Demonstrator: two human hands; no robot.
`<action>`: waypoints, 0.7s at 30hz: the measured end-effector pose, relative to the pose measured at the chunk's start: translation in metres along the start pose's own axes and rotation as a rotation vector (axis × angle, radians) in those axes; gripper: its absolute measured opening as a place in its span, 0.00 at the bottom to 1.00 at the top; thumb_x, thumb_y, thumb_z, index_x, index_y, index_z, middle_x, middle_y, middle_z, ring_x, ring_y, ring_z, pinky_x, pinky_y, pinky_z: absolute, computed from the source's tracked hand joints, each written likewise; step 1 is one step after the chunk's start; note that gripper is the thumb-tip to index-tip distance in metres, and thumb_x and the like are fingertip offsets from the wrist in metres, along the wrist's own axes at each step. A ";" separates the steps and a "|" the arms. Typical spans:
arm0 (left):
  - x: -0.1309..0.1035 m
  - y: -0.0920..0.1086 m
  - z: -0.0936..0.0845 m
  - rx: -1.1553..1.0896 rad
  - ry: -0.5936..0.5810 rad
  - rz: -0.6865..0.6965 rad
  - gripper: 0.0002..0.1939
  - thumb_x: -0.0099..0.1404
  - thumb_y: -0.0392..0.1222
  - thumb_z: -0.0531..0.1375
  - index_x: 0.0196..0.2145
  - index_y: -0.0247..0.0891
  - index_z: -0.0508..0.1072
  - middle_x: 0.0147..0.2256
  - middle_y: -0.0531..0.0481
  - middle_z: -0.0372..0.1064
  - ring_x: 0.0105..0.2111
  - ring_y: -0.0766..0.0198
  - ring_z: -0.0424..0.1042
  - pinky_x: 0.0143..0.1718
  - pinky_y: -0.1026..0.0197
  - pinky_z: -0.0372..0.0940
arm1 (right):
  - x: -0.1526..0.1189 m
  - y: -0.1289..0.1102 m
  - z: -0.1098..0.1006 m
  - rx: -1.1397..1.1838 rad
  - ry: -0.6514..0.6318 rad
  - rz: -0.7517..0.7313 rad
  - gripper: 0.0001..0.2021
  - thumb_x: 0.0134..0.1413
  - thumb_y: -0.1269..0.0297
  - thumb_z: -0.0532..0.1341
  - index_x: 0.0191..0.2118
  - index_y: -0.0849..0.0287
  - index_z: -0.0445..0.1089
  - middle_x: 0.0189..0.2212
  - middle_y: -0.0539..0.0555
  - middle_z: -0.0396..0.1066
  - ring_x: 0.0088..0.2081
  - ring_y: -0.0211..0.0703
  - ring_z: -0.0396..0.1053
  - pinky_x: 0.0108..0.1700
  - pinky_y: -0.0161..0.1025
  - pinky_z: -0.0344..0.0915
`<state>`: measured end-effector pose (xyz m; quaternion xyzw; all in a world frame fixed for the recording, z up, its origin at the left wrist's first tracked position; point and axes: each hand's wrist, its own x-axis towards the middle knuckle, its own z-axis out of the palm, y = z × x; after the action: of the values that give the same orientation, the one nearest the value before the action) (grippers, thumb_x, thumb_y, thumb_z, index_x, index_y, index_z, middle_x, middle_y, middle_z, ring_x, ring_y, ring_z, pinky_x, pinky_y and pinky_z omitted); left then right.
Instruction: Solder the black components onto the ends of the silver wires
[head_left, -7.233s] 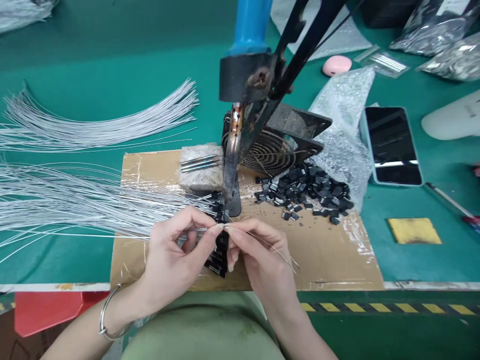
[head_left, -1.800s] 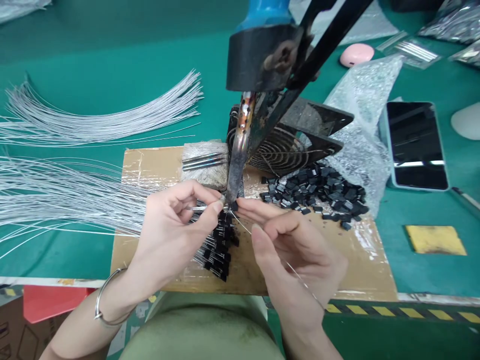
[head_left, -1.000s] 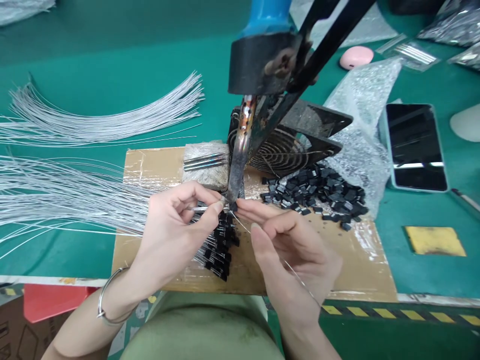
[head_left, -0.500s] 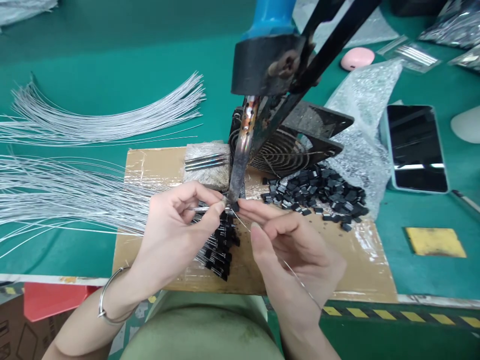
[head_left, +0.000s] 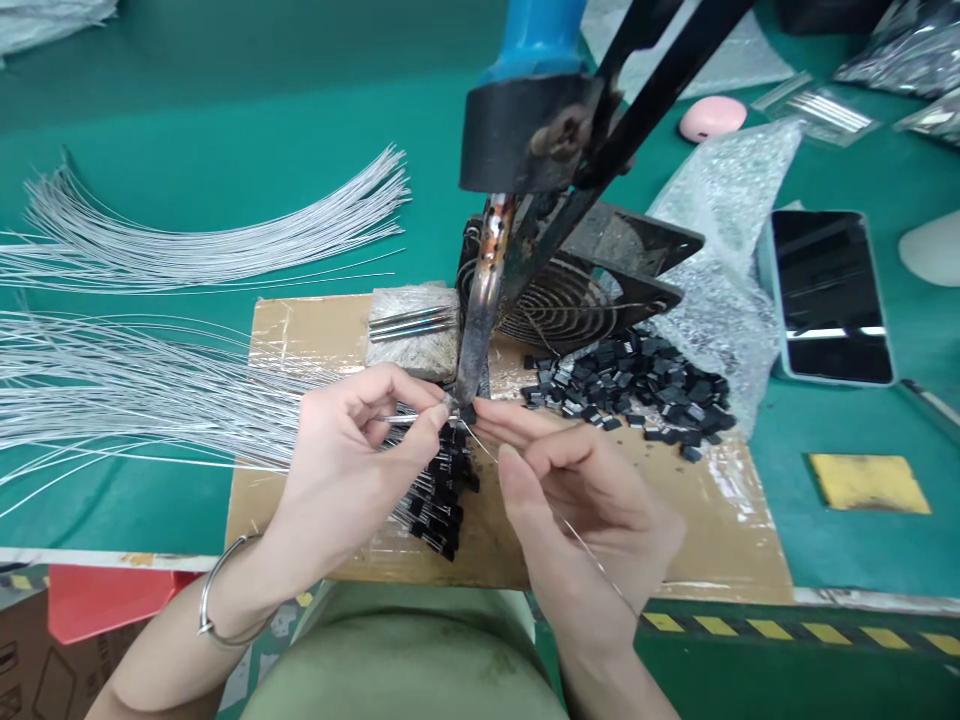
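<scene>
While the left hand (head_left: 360,460) pinches thin silvery-white wires (head_left: 401,418), the right hand (head_left: 600,510) holds a fine silver metal strand (head_left: 480,442)

Nearest, at the bottom edge, is the wearer's pale green garment (head_left: 405,650), with a thin silver metal bangle (head_left: 205,600) on the left wrist. The left thumb and forefinger are clamped together on the wires, just beside the tip of a blue-handled soldering iron (head_left: 480,320). The right thumb closes on the strand, which runs up toward that tip, while the outstretched right fingertips meet a small black plastic piece (head_left: 468,413) directly below it; the exact contact at the tip is too small to tell. Under and beside the left hand, black-ended wires (head_left: 439,510) lie fanned over a flat brown cardboard sheet (head_left: 720,530). Farther off, a heap of loose black rectangular plastic parts (head_left: 637,380) sits right of the iron, and a whitish wrapped block (head_left: 412,358) bearing slim metal rods (head_left: 411,323) sits left of it. Behind stands a dusty black square fan (head_left: 562,300). Beyond the cardboard, a curved bundle of long white wires (head_left: 225,240) rests on the green tabletop (head_left: 247,130).
</scene>
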<state>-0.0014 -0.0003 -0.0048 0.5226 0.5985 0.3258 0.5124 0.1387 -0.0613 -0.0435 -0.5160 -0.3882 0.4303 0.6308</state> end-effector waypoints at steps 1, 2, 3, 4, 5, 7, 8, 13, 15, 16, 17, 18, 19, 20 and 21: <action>0.000 0.000 0.000 0.002 0.001 0.001 0.05 0.62 0.34 0.68 0.28 0.36 0.77 0.32 0.52 0.79 0.25 0.70 0.67 0.24 0.65 0.56 | 0.000 0.001 0.000 -0.004 0.000 -0.001 0.10 0.63 0.79 0.65 0.33 0.56 0.73 0.50 0.51 0.84 0.50 0.40 0.83 0.58 0.35 0.78; 0.000 0.000 0.000 0.002 0.002 0.004 0.05 0.62 0.34 0.68 0.28 0.36 0.78 0.32 0.52 0.79 0.25 0.70 0.68 0.24 0.65 0.56 | 0.000 0.001 0.000 -0.009 0.000 -0.003 0.10 0.63 0.79 0.65 0.33 0.56 0.73 0.50 0.51 0.84 0.50 0.40 0.83 0.58 0.35 0.78; 0.000 0.000 0.000 0.003 0.002 0.007 0.05 0.62 0.34 0.68 0.28 0.36 0.78 0.32 0.52 0.79 0.25 0.70 0.68 0.24 0.65 0.56 | 0.000 0.002 -0.001 -0.013 0.001 -0.004 0.10 0.63 0.79 0.65 0.33 0.56 0.73 0.50 0.51 0.84 0.50 0.40 0.83 0.59 0.35 0.78; 0.000 0.000 0.000 0.001 0.002 0.011 0.04 0.62 0.35 0.67 0.28 0.36 0.78 0.32 0.51 0.79 0.25 0.70 0.68 0.24 0.65 0.56 | 0.000 0.002 -0.001 -0.016 0.002 -0.006 0.10 0.63 0.79 0.65 0.33 0.56 0.73 0.50 0.51 0.84 0.50 0.40 0.83 0.59 0.35 0.78; 0.000 0.000 0.000 0.000 0.003 0.012 0.05 0.62 0.35 0.67 0.28 0.36 0.78 0.32 0.51 0.79 0.25 0.70 0.68 0.24 0.65 0.56 | -0.001 0.002 -0.001 -0.016 0.002 -0.008 0.10 0.62 0.79 0.65 0.33 0.56 0.73 0.50 0.51 0.84 0.50 0.39 0.83 0.59 0.35 0.77; 0.000 -0.001 0.000 -0.004 0.003 0.009 0.05 0.62 0.35 0.67 0.29 0.36 0.78 0.32 0.51 0.80 0.25 0.69 0.69 0.24 0.65 0.56 | -0.001 0.002 -0.002 -0.014 0.000 -0.016 0.11 0.62 0.79 0.65 0.33 0.56 0.73 0.50 0.51 0.84 0.50 0.39 0.83 0.59 0.34 0.77; 0.000 -0.001 0.000 -0.004 0.003 0.006 0.04 0.62 0.35 0.67 0.29 0.36 0.78 0.32 0.51 0.80 0.25 0.69 0.69 0.24 0.65 0.56 | -0.001 0.002 -0.002 -0.012 0.000 -0.021 0.11 0.62 0.80 0.65 0.33 0.56 0.73 0.50 0.51 0.84 0.50 0.39 0.83 0.59 0.34 0.77; 0.000 -0.001 0.000 -0.003 0.002 0.015 0.05 0.62 0.35 0.67 0.28 0.36 0.78 0.32 0.51 0.80 0.25 0.70 0.69 0.24 0.66 0.57 | -0.002 0.000 -0.001 -0.019 0.004 -0.027 0.10 0.62 0.79 0.66 0.33 0.56 0.73 0.50 0.53 0.84 0.49 0.41 0.83 0.57 0.37 0.79; -0.001 -0.001 0.000 -0.014 0.001 0.027 0.05 0.62 0.34 0.68 0.28 0.36 0.78 0.32 0.52 0.80 0.27 0.69 0.70 0.26 0.66 0.60 | -0.001 0.000 0.000 -0.024 0.008 -0.024 0.10 0.62 0.79 0.66 0.33 0.56 0.73 0.49 0.53 0.84 0.49 0.41 0.84 0.57 0.36 0.79; -0.002 -0.001 0.000 -0.022 0.004 0.034 0.05 0.62 0.33 0.68 0.29 0.36 0.78 0.32 0.52 0.80 0.27 0.69 0.71 0.27 0.67 0.61 | -0.001 0.000 0.001 -0.024 0.014 -0.023 0.10 0.61 0.79 0.66 0.33 0.56 0.73 0.49 0.52 0.84 0.49 0.41 0.84 0.56 0.35 0.79; -0.002 -0.001 0.000 -0.031 0.007 0.039 0.05 0.63 0.33 0.68 0.29 0.36 0.78 0.32 0.52 0.80 0.28 0.69 0.72 0.29 0.67 0.63 | -0.001 0.000 0.001 -0.024 0.022 -0.022 0.10 0.61 0.79 0.66 0.33 0.56 0.73 0.49 0.52 0.84 0.48 0.40 0.84 0.56 0.35 0.79; -0.002 -0.001 0.000 -0.041 0.007 0.045 0.05 0.63 0.32 0.68 0.29 0.36 0.78 0.32 0.52 0.80 0.29 0.69 0.73 0.30 0.67 0.64 | -0.001 0.000 0.002 -0.025 0.028 -0.021 0.10 0.61 0.79 0.66 0.32 0.56 0.73 0.48 0.51 0.84 0.48 0.40 0.84 0.57 0.34 0.79; -0.002 0.000 0.000 -0.052 0.005 0.052 0.05 0.63 0.32 0.68 0.28 0.36 0.78 0.31 0.52 0.80 0.30 0.69 0.73 0.31 0.68 0.65 | 0.000 0.000 0.002 -0.026 0.033 -0.020 0.10 0.61 0.79 0.66 0.32 0.56 0.73 0.48 0.52 0.84 0.48 0.40 0.84 0.57 0.34 0.79; -0.002 0.000 0.000 -0.060 0.002 0.055 0.06 0.63 0.32 0.67 0.28 0.36 0.78 0.31 0.52 0.80 0.31 0.69 0.74 0.32 0.68 0.65 | 0.000 -0.001 0.002 -0.026 0.032 -0.021 0.10 0.61 0.79 0.66 0.32 0.56 0.73 0.48 0.52 0.84 0.48 0.40 0.84 0.57 0.34 0.79; -0.002 0.000 0.001 -0.064 -0.001 0.057 0.06 0.63 0.32 0.67 0.28 0.36 0.78 0.31 0.52 0.80 0.31 0.69 0.74 0.32 0.68 0.65 | 0.000 -0.001 0.002 -0.025 0.031 -0.022 0.10 0.61 0.78 0.66 0.32 0.56 0.74 0.48 0.52 0.84 0.48 0.40 0.84 0.57 0.35 0.79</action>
<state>-0.0009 -0.0022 -0.0043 0.5230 0.5722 0.3590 0.5198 0.1367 -0.0610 -0.0423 -0.5259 -0.3894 0.4106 0.6350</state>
